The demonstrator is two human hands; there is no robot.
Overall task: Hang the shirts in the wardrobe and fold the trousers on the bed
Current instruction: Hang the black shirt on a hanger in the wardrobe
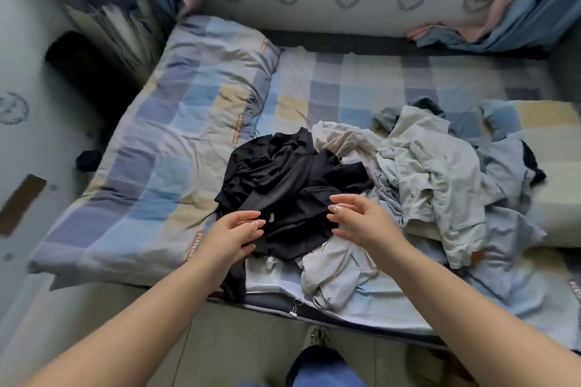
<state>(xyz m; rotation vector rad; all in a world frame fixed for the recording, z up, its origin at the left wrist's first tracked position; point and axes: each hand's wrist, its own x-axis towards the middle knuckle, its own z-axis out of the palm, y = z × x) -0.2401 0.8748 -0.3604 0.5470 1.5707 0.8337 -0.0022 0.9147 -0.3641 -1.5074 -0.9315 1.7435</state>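
Both bare forearms are stretched forward over the near edge of the bed (345, 78). The left hand (234, 234) is held palm inward above the left edge of a crumpled black garment (283, 179), its fingers loosely spread and slightly bent; nothing is seen gripped in it, though whether the fingertips touch the cloth cannot be told. The right hand (355, 221) is held opposite it, palm inward, fingers relaxed and parted, above the right side of the same black garment, and nothing is held in it either.

The black garment is heaped near the middle of the bed, with a strip of it hanging over the near edge. Just beside it to the right, a tangle of pale grey-green clothes (430, 179) is piled, partly overlapped by the black cloth. A light grey garment (333, 273) is bunched below the right hand at the bed's edge. Whether any piece is a shirt or trousers cannot be told.

A folded checked quilt (151, 166) is spread over the left part of the bed. Pink and blue curtains (515, 9) are hung at the far right corner. A dark shoe (317, 361) is seen on the floor below.
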